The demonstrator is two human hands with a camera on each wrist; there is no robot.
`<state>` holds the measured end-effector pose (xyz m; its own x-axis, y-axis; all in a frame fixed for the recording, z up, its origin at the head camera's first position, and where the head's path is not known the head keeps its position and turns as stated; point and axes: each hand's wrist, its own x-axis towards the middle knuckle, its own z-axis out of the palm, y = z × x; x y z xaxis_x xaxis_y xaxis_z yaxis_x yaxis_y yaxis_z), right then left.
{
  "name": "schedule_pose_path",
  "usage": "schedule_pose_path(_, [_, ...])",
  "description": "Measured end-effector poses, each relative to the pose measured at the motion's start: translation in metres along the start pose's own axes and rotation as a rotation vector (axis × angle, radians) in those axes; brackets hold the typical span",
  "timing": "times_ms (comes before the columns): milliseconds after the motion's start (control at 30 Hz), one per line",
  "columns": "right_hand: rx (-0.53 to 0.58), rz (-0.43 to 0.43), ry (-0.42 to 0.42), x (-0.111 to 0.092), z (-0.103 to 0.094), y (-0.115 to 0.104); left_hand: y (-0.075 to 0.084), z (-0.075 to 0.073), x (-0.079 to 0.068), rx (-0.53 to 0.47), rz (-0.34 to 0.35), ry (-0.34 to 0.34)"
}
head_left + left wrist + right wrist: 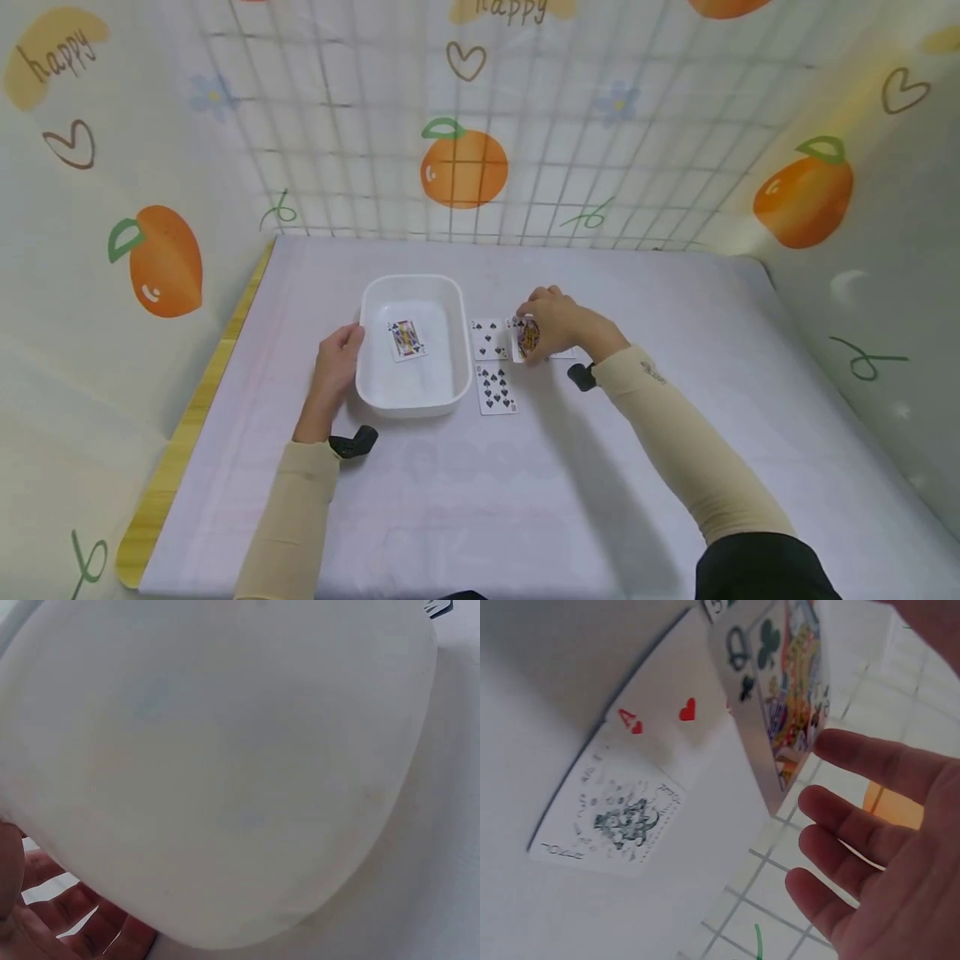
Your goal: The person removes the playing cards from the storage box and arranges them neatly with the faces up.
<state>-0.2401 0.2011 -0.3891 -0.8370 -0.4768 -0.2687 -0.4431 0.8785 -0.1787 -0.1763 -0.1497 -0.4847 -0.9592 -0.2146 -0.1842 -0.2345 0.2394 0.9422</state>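
My left hand [337, 367] grips the left wall of a white plastic tub [412, 410], thumb at the rim. In the left wrist view the tub's side [225, 787] hides part of the fingers. A face card [406, 341] lies face up on the tub's floor. Right of the tub, my right hand [561, 323] pinches a queen of clubs [780, 697], tilted up above the row of cards. The right wrist view shows the other fingers spread beside it. An ace of hearts [682, 712] and a joker [615, 814] lie past the queen.
Directly right of the tub lies a spade card [488, 340], with a ten of spades [497, 390] just below it. A white cloth [420, 517] covers the table, whose wooden edge [180, 450] shows at left. Behind stands a wire grid with a printed curtain.
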Motion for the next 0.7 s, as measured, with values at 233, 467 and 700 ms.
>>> schedule_pose_path(233, [-0.001, 0.013, -0.02, -0.009, 0.01, 0.004, 0.003, 0.0, -0.001, -0.015, -0.017, -0.004])
schedule_pose_path(467, [-0.023, -0.004, -0.03, -0.015, 0.021, 0.007, 0.002, 0.001, -0.001, -0.024, -0.006, -0.006])
schedule_pose_path(700, [-0.03, -0.046, -0.026, -0.024, 0.031, 0.006, 0.002, 0.001, 0.001, -0.017, -0.024, -0.001])
